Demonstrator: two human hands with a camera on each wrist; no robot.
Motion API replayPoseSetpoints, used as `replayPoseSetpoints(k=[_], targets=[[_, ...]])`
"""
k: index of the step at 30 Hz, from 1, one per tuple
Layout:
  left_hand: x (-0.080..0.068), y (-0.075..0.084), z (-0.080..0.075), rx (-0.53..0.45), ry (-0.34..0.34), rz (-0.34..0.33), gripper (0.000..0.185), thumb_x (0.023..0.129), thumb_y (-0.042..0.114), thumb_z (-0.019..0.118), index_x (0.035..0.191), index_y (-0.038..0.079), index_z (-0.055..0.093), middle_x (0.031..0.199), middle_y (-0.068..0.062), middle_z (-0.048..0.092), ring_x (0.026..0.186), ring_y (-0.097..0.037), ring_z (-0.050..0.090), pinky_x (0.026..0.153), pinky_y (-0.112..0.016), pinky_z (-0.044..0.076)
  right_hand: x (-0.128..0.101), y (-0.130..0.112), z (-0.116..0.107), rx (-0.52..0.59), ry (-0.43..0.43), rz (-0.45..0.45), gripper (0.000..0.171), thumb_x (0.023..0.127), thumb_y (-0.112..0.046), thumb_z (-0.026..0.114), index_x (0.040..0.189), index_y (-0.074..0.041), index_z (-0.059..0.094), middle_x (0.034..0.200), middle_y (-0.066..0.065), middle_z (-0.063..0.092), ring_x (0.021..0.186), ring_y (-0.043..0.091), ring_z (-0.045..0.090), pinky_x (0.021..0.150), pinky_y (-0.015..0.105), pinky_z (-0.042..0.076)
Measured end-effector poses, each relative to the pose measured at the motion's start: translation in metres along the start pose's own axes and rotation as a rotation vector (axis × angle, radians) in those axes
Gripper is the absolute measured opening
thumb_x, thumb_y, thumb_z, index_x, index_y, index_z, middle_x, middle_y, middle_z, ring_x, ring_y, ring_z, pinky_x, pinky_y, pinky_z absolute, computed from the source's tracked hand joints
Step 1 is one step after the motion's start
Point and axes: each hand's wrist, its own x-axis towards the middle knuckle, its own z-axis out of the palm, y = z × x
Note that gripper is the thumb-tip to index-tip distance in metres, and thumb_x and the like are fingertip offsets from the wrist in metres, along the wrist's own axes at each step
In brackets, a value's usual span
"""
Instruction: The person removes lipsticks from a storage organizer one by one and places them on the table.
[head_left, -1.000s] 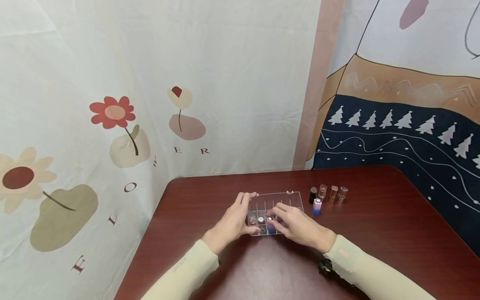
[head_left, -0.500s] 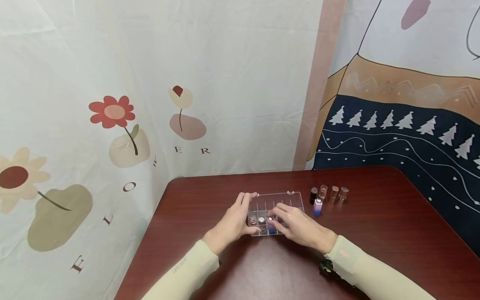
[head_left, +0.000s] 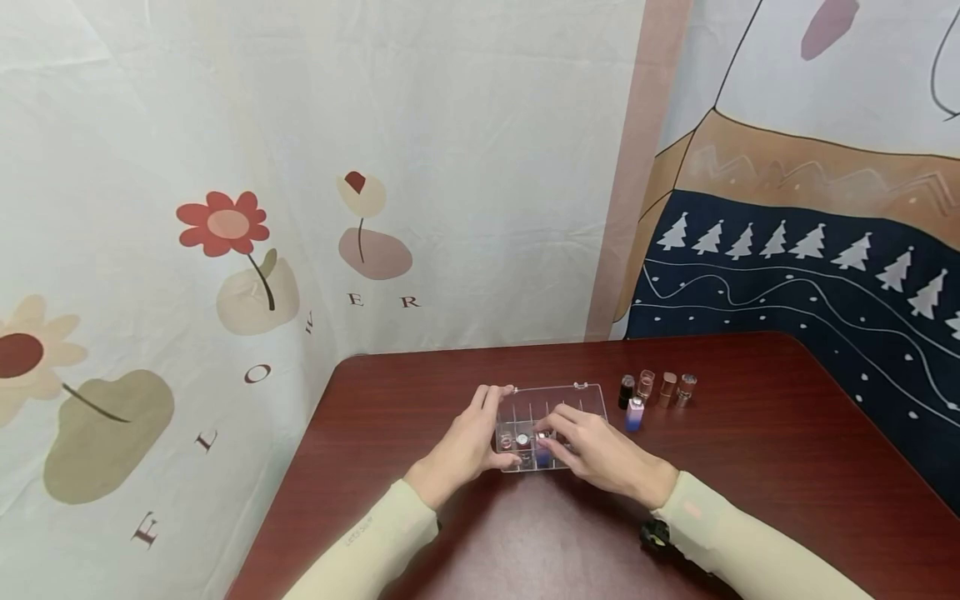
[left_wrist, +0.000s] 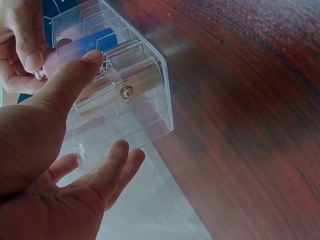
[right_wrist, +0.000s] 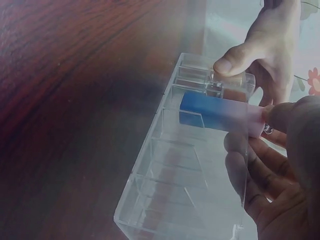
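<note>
A clear plastic organizer box (head_left: 540,388) with several compartments stands on the table. My left hand (head_left: 461,440) grips its left end, thumb at the near side and fingers around the far side. A square lipstick tube (right_wrist: 215,111), fading from pink to blue, sits blue end down inside one compartment. My right hand (head_left: 600,450) pinches the pink end between thumb and fingers. In the left wrist view, the same lipstick lies beside a gold-toned tube (left_wrist: 145,80) in the box. Two more round tops show in the left compartments, one a silvery tube (head_left: 522,440).
Right of the box stand several lipsticks: a second pink-to-blue tube (head_left: 634,413) in front, then a black tube (head_left: 626,392), a clear one (head_left: 646,383), a rose-gold one (head_left: 667,388) and a clear silvery one (head_left: 686,389). Printed fabric (head_left: 480,208) hangs behind the reddish-brown table (head_left: 405,375).
</note>
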Motion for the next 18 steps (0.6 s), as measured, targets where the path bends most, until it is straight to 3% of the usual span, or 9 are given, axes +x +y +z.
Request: replayPoseSetpoints(k=[18], targets=[[0.000, -0.001, 0.000, -0.010, 0.006, 0.003, 0.108, 0.080, 0.017, 0.111, 0.164, 0.002, 0.046, 0.147, -0.024, 0.059, 0.098, -0.032, 0.075, 0.094, -0.048, 0.071, 0.000, 0.002, -0.014, -0.022, 0.058, -0.003, 0.023, 0.103, -0.008, 0.088, 0.124, -0.013, 0.080, 0.112, -0.002, 0.079, 0.087, 0.001, 0.069, 0.077, 0.016, 0.061]])
